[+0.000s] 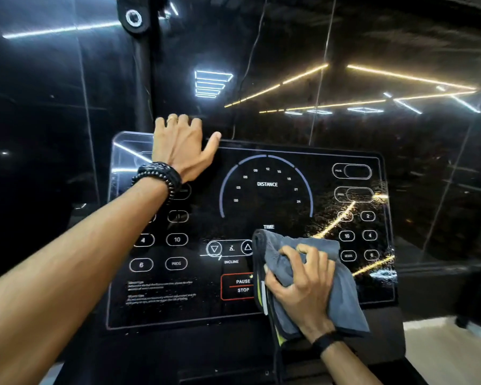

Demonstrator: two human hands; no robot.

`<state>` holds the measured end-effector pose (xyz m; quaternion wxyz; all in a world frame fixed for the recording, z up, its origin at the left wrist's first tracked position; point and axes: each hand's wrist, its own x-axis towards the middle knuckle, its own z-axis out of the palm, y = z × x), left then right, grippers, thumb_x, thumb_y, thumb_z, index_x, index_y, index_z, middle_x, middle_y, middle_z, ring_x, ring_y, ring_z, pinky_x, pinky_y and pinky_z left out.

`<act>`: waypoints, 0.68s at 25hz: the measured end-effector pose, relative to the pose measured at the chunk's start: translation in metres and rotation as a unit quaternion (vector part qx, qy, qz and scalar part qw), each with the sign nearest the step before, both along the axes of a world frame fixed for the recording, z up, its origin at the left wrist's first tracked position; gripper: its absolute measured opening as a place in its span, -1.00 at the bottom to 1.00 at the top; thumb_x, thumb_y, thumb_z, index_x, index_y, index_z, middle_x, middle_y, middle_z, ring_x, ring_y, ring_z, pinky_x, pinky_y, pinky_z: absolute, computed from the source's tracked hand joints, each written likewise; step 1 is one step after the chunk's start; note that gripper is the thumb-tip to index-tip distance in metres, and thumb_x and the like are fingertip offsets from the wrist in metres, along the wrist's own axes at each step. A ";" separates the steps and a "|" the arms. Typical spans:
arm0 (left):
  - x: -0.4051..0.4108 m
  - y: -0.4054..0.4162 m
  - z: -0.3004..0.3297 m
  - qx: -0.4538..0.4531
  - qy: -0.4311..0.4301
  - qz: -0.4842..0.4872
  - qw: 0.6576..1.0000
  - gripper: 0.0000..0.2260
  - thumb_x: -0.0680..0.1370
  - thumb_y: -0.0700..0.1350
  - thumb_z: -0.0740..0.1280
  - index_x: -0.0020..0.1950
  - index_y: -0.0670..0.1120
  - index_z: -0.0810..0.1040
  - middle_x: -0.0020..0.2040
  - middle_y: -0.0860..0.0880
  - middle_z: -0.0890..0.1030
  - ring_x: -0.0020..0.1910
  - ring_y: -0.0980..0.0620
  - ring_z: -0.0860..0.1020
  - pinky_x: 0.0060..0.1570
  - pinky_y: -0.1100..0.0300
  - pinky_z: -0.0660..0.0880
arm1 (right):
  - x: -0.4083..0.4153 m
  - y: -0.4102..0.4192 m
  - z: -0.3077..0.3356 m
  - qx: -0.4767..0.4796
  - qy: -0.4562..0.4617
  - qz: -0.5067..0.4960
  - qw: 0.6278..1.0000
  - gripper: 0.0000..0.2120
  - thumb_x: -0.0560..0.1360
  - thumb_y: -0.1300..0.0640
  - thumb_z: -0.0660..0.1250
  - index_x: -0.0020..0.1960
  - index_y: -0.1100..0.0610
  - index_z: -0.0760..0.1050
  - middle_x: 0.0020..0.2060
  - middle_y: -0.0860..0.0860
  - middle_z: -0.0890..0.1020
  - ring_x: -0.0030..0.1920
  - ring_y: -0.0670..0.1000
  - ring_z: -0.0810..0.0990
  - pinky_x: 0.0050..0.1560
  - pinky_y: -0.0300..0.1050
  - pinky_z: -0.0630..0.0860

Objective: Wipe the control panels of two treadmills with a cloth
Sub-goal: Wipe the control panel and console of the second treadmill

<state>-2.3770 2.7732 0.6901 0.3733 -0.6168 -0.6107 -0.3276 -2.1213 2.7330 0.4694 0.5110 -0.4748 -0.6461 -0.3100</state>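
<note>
1. One view, from the head: the right hand (pixel 303 282) presses a grey cloth (pixel 342 290) on the control panel (pixel 195 304), low and right of centre, fingers curled into its folds.
2. The left hand (pixel 182 145) grips the panel's top edge, fingers hooked over, thumb spread.
3. Wiping seems under way; droplets at the right edge (pixel 378 195) suggest sweeping there next, cloth kept flat.

Your left hand (pixel 179 145) covers the control panel's (pixel 261 201) top-left corner, its fingertips curled out of sight over the upper edge. The cloth (pixel 311 276) under your right hand (pixel 303 284) hides the panel's lower middle and part of the PAUSE/STOP button (pixel 238 286). The warning text (pixel 161 291) is too small to read.
</note>
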 end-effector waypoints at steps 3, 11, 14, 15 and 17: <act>-0.032 -0.005 -0.016 -0.004 -0.003 0.012 1.000 -0.47 0.58 0.25 0.02 -0.04 -0.16 0.54 -0.05 -0.22 0.59 -0.02 -0.23 0.51 0.06 -0.10 0.33 | -0.003 -0.001 0.000 0.000 0.007 0.006 1.000 -0.63 0.36 -0.16 0.37 0.00 0.09 0.62 -0.05 0.09 0.54 -0.09 0.12 0.46 -0.09 0.05 0.35; -0.026 -0.001 -0.029 0.006 -0.018 0.028 0.999 -0.53 0.59 0.25 0.02 -0.07 -0.14 0.42 -0.06 -0.18 0.52 -0.01 -0.21 0.44 0.22 -0.15 0.29 | -0.068 0.005 0.055 -0.007 0.130 -0.026 0.991 -0.65 0.36 -0.21 0.41 0.00 0.01 0.59 -0.10 0.06 0.54 -0.08 0.17 0.49 -0.10 0.09 0.36; -0.029 0.002 -0.031 0.033 -0.022 0.015 0.999 -0.51 0.60 0.26 0.03 -0.07 -0.15 0.43 -0.06 -0.17 0.52 -0.03 -0.20 0.44 0.21 -0.13 0.29 | -0.105 -0.002 0.055 0.003 0.052 0.009 0.999 -0.65 0.35 -0.21 0.42 0.02 -0.02 0.59 -0.07 0.04 0.54 -0.10 0.14 0.47 -0.12 0.07 0.37; -0.030 0.002 -0.031 0.039 -0.024 0.011 0.999 -0.51 0.60 0.26 0.03 -0.06 -0.16 0.44 -0.06 -0.17 0.52 -0.03 -0.19 0.43 0.21 -0.13 0.29 | -0.108 -0.008 0.044 0.008 0.020 0.026 0.999 -0.65 0.36 -0.21 0.41 0.02 -0.02 0.59 -0.07 0.05 0.55 -0.12 0.14 0.47 -0.13 0.06 0.38; -0.030 0.002 -0.033 0.043 -0.027 0.003 0.999 -0.50 0.60 0.26 0.03 -0.04 -0.16 0.45 -0.06 -0.16 0.52 -0.02 -0.19 0.43 0.24 -0.12 0.29 | -0.097 -0.019 0.011 0.015 -0.045 0.058 0.997 -0.64 0.37 -0.21 0.38 0.04 -0.01 0.57 -0.06 0.07 0.56 -0.14 0.13 0.46 -0.15 0.06 0.37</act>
